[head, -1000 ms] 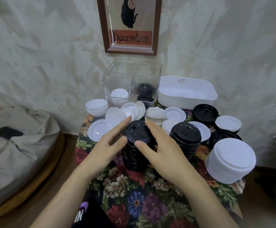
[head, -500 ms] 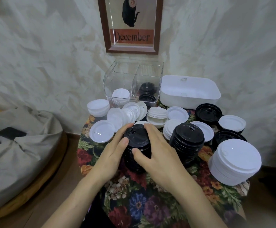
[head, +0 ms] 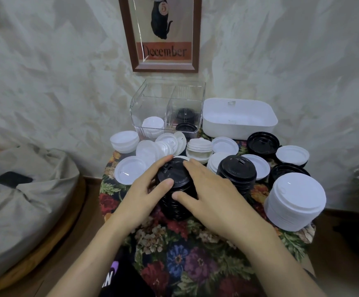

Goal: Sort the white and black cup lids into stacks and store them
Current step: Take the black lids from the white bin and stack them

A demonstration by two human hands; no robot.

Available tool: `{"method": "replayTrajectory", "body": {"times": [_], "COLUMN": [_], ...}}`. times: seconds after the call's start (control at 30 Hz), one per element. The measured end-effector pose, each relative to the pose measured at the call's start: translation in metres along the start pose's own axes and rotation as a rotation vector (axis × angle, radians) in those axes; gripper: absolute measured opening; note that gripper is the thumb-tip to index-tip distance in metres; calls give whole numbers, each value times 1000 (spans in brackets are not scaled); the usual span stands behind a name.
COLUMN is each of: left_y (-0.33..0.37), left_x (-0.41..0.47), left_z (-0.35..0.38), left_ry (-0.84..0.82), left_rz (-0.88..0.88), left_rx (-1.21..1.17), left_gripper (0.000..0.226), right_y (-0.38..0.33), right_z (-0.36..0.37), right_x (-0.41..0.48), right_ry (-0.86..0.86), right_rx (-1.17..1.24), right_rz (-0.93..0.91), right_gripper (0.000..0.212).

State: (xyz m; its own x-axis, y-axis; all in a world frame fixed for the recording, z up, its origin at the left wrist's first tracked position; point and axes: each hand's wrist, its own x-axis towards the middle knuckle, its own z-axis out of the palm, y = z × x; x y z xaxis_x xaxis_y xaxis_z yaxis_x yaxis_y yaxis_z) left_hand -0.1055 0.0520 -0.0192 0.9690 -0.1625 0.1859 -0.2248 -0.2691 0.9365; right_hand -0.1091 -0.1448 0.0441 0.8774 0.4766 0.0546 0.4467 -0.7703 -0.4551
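Note:
A tall stack of black lids [head: 175, 207] stands near the front of the floral-covered table [head: 187, 260]. My left hand [head: 141, 195] grips it from the left, and my right hand [head: 213, 199] grips it from the right, thumbs on the near side. A second black stack [head: 236, 172] stands just right of it. Further right is a thick white lid stack [head: 296, 200]. Loose white lids [head: 129, 170] and black lids [head: 262, 143] lie behind. The clear two-compartment box [head: 152, 91] holds a white lid [head: 152, 125] on the left and black lids [head: 185, 116] on the right.
A white rectangular bin [head: 238, 127] sits at the back right against the wall. A small stack of white bowl-like lids [head: 124, 141] stands at the back left. A grey cushion [head: 24, 189] with a dark phone lies left of the table.
Both hands stay around the same black stack, their fingers drawn slightly closer round its top. The view has shifted a little; nothing else has moved.

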Motion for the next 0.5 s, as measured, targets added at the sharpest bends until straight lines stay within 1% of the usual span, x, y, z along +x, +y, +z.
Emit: {"method": "replayTrajectory", "body": {"times": [0.07, 0.1, 0.13, 0.27, 0.33, 0.4, 0.5], "left_y": [1, 1, 1, 0, 1, 1, 1], "left_x": [-1, -1, -2, -4, -5, -4, -3], "left_z": [0, 0, 2, 11, 14, 16, 17], "left_ry": [4, 9, 16, 83, 121, 143, 158], "left_rz": [-11, -6, 0, -7, -8, -6, 0], "left_rx": [-7, 4, 14, 6, 16, 19, 2], "left_gripper": [49, 49, 51, 66, 74, 76, 74], "right_y": [-1, -1, -2, 1, 7, 26, 71], "right_z": [-17, -27, -38, -80, -100, -116, -131], "right_x": [-3, -4, -4, 0, 5, 17, 43], "right_ry": [-26, -25, -23, 53, 83, 102, 121], "right_rx": [-58, -72, -82, -116, -117, -144, -235], "right_rz": [-17, -27, -34, -49, -44, -15, 61], "right_gripper": [40, 33, 30, 40, 41, 42, 51]}}
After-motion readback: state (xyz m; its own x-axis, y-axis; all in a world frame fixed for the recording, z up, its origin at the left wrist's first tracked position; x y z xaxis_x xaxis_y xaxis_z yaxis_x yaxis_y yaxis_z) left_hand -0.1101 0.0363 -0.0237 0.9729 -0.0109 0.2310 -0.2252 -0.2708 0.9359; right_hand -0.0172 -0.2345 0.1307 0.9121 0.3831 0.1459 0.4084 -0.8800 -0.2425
